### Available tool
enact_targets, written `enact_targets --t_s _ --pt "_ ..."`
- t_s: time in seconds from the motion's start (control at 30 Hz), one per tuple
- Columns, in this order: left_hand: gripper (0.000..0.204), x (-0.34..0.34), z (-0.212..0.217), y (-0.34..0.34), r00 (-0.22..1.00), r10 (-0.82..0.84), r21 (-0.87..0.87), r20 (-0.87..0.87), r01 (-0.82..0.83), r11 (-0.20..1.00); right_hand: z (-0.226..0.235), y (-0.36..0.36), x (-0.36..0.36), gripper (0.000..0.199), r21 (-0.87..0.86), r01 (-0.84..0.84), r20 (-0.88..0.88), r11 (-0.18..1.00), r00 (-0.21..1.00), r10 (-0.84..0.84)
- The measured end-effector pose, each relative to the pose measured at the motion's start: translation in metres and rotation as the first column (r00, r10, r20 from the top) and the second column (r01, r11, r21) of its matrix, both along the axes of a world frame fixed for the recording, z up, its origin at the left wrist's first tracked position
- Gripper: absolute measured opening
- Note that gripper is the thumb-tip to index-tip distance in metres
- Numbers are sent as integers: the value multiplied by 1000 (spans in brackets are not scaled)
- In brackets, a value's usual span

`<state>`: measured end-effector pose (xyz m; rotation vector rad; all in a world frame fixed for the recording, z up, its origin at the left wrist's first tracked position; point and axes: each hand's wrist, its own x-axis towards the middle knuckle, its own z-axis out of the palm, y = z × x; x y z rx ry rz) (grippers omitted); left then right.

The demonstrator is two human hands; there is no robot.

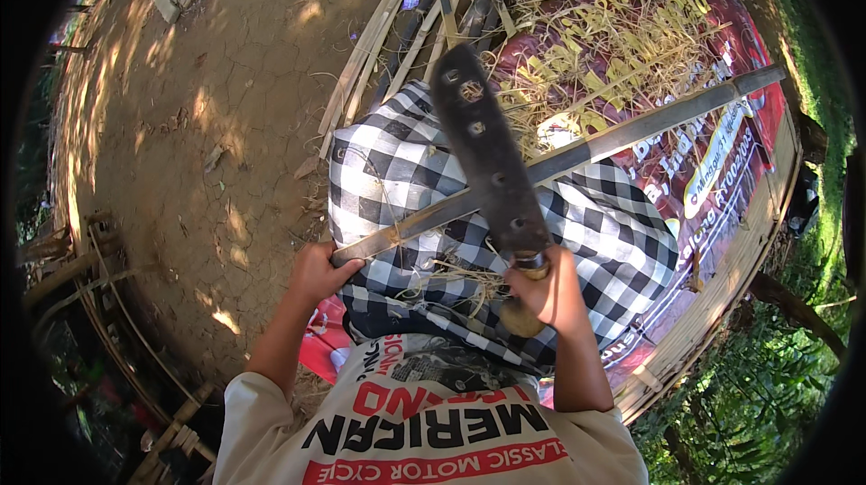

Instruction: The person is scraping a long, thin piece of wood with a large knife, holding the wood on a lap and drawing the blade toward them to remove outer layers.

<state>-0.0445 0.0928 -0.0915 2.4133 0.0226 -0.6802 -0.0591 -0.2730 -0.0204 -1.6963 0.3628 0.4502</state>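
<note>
Cracked earth ground (153, 142), brown, leaf-littered. Left hand (320, 274), gripping the near end of one long flat strip (622, 136), dark-faced, lying diagonally above the lap. Loose pale and dark strips (372, 45), bundled on the ground ahead. Black-and-white checked cloth (388, 160), over the lap. Machete (492, 156), broad, dark, perforated blade, crossing above the strip. Right hand (550, 288), closed round its handle. Curly shavings (604, 52), heaped on a red printed sheet (765, 115).

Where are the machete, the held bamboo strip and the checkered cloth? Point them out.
Machete (492, 158): head view, middle of the dark blade.
Held bamboo strip (582, 152): head view, stretch right of the blade.
Checkered cloth (595, 246): head view, its right part.
</note>
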Motion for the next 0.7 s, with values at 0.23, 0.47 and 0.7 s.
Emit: enact_targets --t_s 0.23,0.47,0.7 --pt "47 10 10 -8 998 -57 25 9 57 998 -16 16 -16 16 -136 -117 -121 984 987 101" --pt "50 9 19 -11 998 -29 97 -55 34 995 -10 1 -3 6 62 78 -25 995 997 -77" --pt "47 7 7 -7 997 -18 23 -80 20 1000 -3 26 1 17 -160 -52 3 986 999 53"
